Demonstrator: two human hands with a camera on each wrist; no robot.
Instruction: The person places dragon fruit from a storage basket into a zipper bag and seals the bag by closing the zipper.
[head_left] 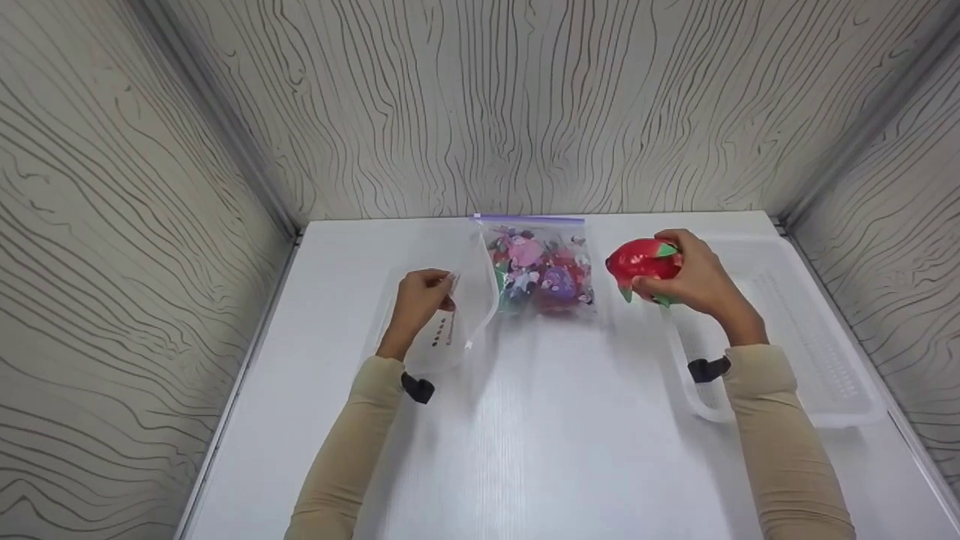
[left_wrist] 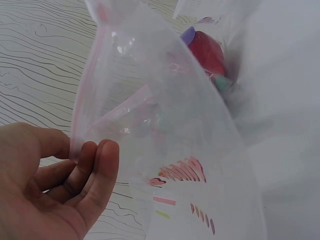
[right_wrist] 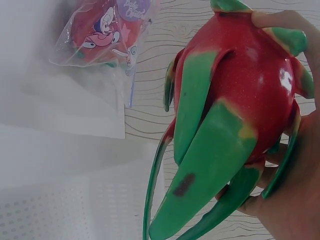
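Observation:
My left hand pinches the rim of a clear zip bag, which hangs with its mouth spread apart and small red prints on its side. In my right hand is a red dragon fruit with green leaf-like scales, held up off the table near the white basket. Fingers and thumb wrap around its sides. Between the hands, at the back of the table, stands a filled zip bag with cartoon prints and a purple zip; red and green items show through it.
A white perforated basket lies on the right side of the white table. Wood-grain panels wall in the back and both sides. Each wrist wears a black camera on a strap.

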